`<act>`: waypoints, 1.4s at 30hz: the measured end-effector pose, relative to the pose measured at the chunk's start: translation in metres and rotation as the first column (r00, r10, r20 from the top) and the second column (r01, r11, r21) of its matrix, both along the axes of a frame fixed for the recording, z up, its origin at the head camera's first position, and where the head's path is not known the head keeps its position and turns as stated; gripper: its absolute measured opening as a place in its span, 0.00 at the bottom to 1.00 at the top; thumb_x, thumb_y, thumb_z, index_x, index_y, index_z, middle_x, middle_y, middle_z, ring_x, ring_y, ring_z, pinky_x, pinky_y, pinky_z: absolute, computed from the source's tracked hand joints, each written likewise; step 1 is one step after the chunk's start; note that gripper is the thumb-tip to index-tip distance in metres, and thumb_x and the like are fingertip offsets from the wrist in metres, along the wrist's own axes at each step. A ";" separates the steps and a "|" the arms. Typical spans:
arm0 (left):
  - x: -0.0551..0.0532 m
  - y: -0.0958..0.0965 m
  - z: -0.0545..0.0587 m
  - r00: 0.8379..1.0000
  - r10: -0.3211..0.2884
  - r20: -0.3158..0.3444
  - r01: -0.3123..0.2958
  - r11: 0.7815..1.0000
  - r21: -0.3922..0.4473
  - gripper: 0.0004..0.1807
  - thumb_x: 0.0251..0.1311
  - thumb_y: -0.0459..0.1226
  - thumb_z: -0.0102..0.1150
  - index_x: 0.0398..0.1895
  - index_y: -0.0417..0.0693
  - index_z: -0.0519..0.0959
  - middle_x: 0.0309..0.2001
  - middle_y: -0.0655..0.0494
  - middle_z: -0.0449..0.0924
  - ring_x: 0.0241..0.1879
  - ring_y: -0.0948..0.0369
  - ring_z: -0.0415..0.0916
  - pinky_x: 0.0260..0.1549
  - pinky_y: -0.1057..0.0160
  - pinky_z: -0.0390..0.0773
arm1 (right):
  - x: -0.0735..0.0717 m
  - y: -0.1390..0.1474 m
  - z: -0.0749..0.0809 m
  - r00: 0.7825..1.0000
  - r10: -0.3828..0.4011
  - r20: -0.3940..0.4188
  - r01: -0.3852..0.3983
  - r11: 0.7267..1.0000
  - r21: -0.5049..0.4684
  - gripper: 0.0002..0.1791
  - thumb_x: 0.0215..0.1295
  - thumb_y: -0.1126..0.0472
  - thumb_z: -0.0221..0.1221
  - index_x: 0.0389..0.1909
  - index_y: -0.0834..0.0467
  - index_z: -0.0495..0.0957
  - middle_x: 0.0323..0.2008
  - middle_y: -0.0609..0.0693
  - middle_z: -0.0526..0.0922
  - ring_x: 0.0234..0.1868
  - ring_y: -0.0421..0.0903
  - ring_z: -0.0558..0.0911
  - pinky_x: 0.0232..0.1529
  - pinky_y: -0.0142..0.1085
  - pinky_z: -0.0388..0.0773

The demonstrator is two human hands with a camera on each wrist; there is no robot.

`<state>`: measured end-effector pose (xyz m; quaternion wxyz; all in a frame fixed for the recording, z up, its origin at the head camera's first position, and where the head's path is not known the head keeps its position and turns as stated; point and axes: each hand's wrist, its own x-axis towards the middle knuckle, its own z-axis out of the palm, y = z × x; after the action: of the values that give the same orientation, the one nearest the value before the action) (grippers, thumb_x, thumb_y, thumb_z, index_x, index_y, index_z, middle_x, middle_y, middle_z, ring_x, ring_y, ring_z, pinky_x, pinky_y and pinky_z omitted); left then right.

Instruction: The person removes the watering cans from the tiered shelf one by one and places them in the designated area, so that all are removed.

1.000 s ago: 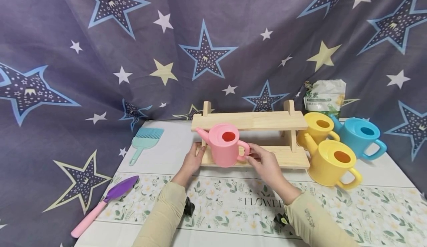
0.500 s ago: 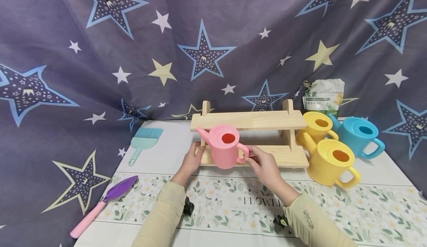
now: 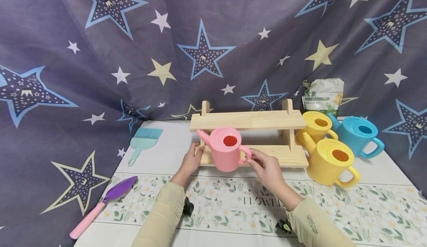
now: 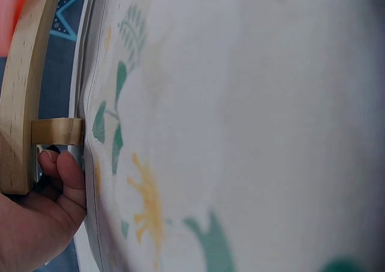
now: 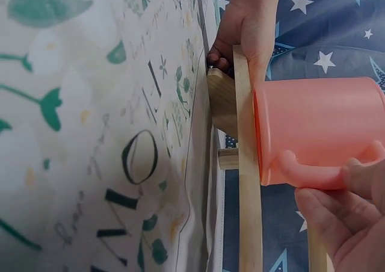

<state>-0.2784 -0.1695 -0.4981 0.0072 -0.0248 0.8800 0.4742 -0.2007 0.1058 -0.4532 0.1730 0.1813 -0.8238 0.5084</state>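
Observation:
A pink watering can is held upright at the front left part of a two-tier wooden rack. My right hand pinches its handle between thumb and fingers. In the right wrist view, the bottom of the watering can is right by the lower board; I cannot tell whether they touch. The left hand grips the left end of that lower board. Curled fingers of this hand reach beneath the board in the left wrist view, beside a wooden foot.
Two yellow watering cans and a blue one stand right of the rack, before a white-and-green bag. A teal brush and a purple trowel with pink handle lie left. Floral cloth covers the front.
The pink watering can has shifted slightly toward me and to the right, with my right hand on its handle. My left hand stays on the rack.

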 end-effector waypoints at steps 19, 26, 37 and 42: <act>-0.001 0.002 0.000 0.999 0.014 0.033 -0.014 1.000 0.005 0.25 0.74 0.52 0.40 0.66 0.50 0.64 0.63 0.42 0.71 0.61 0.45 0.69 0.63 0.43 0.63 | 0.034 0.037 0.018 0.996 -0.068 -0.066 0.066 0.997 -0.041 0.15 0.59 0.73 0.65 0.49 0.64 0.82 0.39 0.56 0.87 0.39 0.49 0.87 0.41 0.26 0.80; -0.001 0.001 0.002 0.998 0.014 0.062 -0.015 1.000 0.010 0.26 0.74 0.53 0.39 0.68 0.52 0.63 0.63 0.44 0.71 0.62 0.46 0.69 0.64 0.43 0.62 | 0.045 0.055 0.027 0.992 -0.117 -0.049 0.116 0.993 -0.017 0.19 0.58 0.73 0.66 0.52 0.64 0.81 0.39 0.55 0.87 0.40 0.38 0.85 0.39 0.24 0.79; -0.002 0.001 0.002 0.998 0.012 0.056 -0.012 1.000 0.007 0.25 0.73 0.53 0.39 0.67 0.52 0.64 0.65 0.44 0.70 0.64 0.45 0.67 0.64 0.42 0.61 | 0.062 0.086 0.035 0.980 -0.194 -0.044 0.195 0.981 0.020 0.19 0.57 0.74 0.66 0.52 0.64 0.81 0.37 0.56 0.87 0.34 0.32 0.84 0.34 0.22 0.79; -0.001 0.002 0.002 0.998 0.015 0.063 -0.016 1.000 0.015 0.25 0.73 0.54 0.39 0.66 0.53 0.64 0.64 0.45 0.71 0.63 0.46 0.69 0.64 0.43 0.62 | 0.072 0.100 0.039 0.968 -0.245 -0.051 0.247 0.968 0.049 0.21 0.56 0.74 0.67 0.53 0.66 0.80 0.36 0.59 0.87 0.34 0.26 0.82 0.34 0.19 0.77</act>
<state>-0.2798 -0.1678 -0.4963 0.0313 -0.0467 0.8755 0.4800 -0.1282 0.2056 -0.4138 0.2478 0.0936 -0.8496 0.4561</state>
